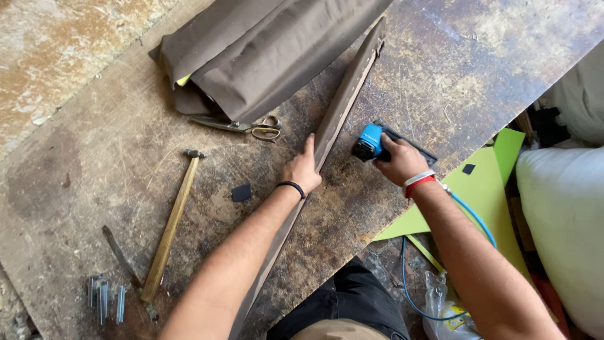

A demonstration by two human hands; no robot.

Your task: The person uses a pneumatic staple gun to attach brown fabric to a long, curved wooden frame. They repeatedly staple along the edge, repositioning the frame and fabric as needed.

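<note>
My left hand rests with closed fingers on a long narrow strip covered in brown fabric, which stands on edge across the worn wooden table. My right hand grips a blue and black pneumatic staple gun, its nose close to the strip's right face. A blue air hose runs from the gun past my right forearm and down off the table. The strip's lower part is hidden behind my left forearm.
A bundle of brown fabric lies at the top. Scissors lie just below it. A wooden-handled hammer, a flat metal tool and staple strips sit at the left. Green sheets and a white cushion are at the right.
</note>
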